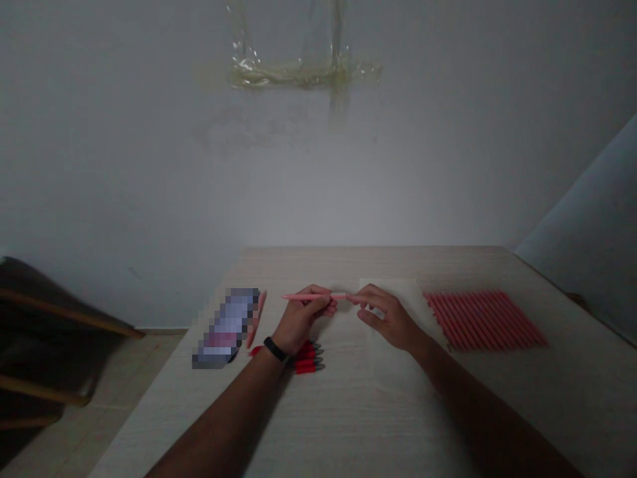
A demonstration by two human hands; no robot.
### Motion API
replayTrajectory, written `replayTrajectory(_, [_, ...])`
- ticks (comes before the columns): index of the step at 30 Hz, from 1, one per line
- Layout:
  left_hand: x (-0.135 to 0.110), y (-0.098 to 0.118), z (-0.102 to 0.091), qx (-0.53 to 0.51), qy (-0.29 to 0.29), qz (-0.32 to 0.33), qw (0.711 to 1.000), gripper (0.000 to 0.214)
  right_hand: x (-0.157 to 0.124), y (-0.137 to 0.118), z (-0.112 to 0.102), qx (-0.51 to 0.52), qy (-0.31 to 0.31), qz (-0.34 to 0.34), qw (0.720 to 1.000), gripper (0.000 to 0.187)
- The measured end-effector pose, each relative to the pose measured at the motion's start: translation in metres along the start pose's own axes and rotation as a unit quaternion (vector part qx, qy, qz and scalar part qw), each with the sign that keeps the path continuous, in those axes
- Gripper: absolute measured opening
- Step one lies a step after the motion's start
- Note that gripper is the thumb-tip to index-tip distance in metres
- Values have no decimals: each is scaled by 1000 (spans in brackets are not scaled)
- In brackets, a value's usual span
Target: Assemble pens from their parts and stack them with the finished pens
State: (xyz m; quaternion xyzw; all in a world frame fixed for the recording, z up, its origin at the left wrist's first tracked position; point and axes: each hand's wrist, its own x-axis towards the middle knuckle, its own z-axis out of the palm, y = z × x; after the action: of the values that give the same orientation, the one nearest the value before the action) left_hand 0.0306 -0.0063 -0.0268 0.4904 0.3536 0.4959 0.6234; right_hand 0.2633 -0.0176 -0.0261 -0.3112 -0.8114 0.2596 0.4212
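My left hand (307, 313) is closed around a slim pink pen (301, 297), held level above the table with its pointed end to the left. The pen's right end has a paler section. Close to that end is my right hand (385, 312), its fingers stretched out and the thumb apart; whether a fingertip touches the pen I cannot tell. Below my left wrist lie several red pen parts with dark grey tips (309, 365), partly hidden by the wrist and its black band.
A phone-like object (226, 328), blurred out, lies at the left beside another pink pen (256, 320). Several pink pens (485, 320) lie in a neat row at the right. A pale sheet (391, 372) is under my right hand. The wooden table (318, 425) meets a wall (398, 192).
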Motion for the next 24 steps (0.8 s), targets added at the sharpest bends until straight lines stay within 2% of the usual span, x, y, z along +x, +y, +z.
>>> replayTrajectory(11, [0, -1, -1, 15, -17, 6, 1000, 23, 0, 4, 0, -6, 28, 25, 999, 30])
replayTrajectory(15, [-4, 0, 5, 24, -72, -7, 997, 26, 3, 2, 8, -14, 38, 45, 998, 25])
replayTrajectory(18, [-6, 0, 8, 23, -108, -5, 994, 32, 4, 3, 5, -5, 49, 57, 997, 19])
replayTrajectory(21, [-3, 1, 3, 25, -65, 13, 997, 30, 4, 10, -7, 33, 80, 83, 993, 20])
replayTrajectory(24, [0, 1, -2, 52, -15, 41, 998, 22, 2, 18, -16, 111, 132, 125, 977, 23])
